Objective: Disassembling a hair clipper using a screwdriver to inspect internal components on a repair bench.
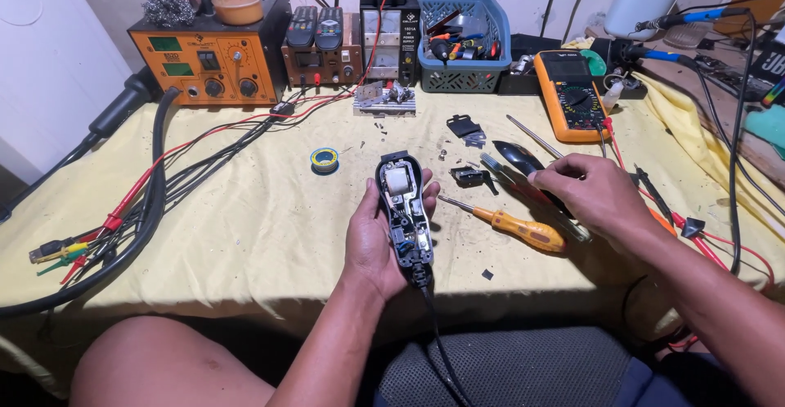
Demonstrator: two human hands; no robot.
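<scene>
Counter [245,235] cover yellow cloth, matt, wrinkled. Opened clipper [405,211] black plastic shell, semi-gloss. Screwdriver [507,223] orange plastic handle, metal shaft. Basket [462,76] blue plastic. Steel wool [168,5] rough metal.

right hand [590,194] hiding black cover's [523,160] end

Bare-armed person with no sleeves showing, wearing grey textured shorts edged in blue.

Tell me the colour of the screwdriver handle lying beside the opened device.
Orange-yellow; the screwdriver shows best in the head view.
</scene>
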